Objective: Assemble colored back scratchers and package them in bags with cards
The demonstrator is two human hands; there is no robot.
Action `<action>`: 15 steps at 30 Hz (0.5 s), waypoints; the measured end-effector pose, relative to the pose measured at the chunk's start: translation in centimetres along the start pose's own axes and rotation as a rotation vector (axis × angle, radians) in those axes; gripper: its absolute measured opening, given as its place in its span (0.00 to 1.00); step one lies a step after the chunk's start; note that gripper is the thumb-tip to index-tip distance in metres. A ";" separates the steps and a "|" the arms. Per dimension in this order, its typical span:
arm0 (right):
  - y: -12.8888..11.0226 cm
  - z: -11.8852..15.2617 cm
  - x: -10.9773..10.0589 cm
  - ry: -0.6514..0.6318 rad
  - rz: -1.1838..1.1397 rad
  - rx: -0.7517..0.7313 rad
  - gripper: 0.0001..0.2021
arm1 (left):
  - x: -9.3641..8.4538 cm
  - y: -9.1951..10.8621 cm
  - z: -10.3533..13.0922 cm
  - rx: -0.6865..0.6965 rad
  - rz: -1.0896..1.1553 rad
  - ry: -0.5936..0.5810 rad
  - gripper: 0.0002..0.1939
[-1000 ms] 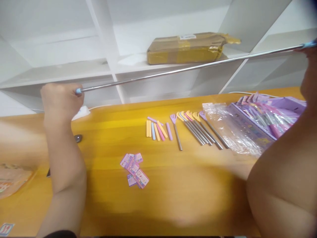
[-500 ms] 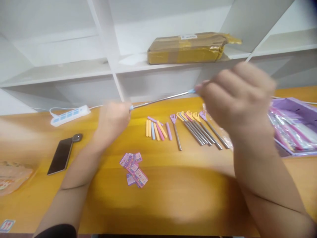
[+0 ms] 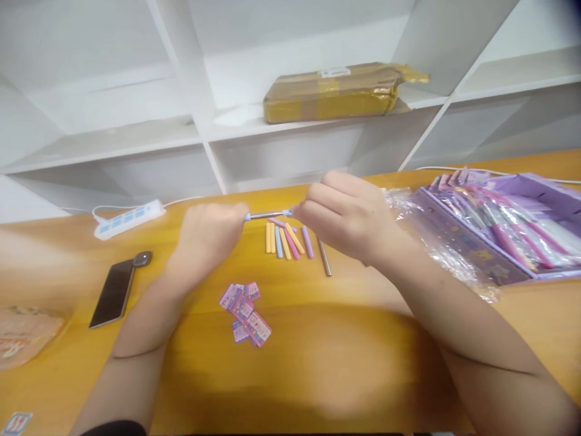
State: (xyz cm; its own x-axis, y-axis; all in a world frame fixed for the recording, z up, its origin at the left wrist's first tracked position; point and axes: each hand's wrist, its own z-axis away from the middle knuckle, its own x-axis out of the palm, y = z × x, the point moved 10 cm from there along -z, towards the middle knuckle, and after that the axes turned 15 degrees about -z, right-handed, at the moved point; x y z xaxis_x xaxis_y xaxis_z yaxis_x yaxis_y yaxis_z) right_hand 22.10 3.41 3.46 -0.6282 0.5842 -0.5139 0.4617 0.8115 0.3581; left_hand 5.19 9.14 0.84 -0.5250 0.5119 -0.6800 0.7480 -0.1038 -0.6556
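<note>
Between my fists runs a telescopic back scratcher, a short metal rod with light blue parts at both ends. My left hand is closed around one end, and my right hand grips the other. Both ends are mostly hidden in the fingers. Below the rod lie several coloured handle sleeves in yellow, blue, pink and purple. A bare metal rod shows beside them, its upper part covered by my right hand. Small printed cards lie overlapping in front.
On the right stands a purple box of wrapped items, with clear plastic wrap against it. A power strip, phone and dark mouse-like object lie left. A taped carton sits on the shelf.
My right hand has moved left and down toward my left hand. The scratcher's rod has become much shorter between them. The row of other scratchers is now hidden behind my right hand.
</note>
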 end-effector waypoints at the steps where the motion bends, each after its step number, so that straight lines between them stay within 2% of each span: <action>1: 0.0 0.0 0.1 -0.003 -0.007 0.004 0.17 | 0.0 0.1 0.0 0.008 0.003 0.003 0.13; 8: 0.2 0.1 0.5 -0.016 -0.015 0.000 0.17 | 0.2 0.2 -0.2 0.039 -0.003 0.032 0.13; 15: 0.4 0.3 1.0 0.019 -0.025 0.038 0.17 | 0.7 -0.8 -0.1 -0.008 -0.007 0.108 0.13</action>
State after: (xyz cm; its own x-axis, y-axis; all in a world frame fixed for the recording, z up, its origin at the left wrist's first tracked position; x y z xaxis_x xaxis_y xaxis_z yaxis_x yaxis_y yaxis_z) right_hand 21.84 4.38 2.84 -0.6511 0.5644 -0.5075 0.4692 0.8249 0.3153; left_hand 4.28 9.69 0.97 -0.4841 0.6013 -0.6356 0.7477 -0.0930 -0.6575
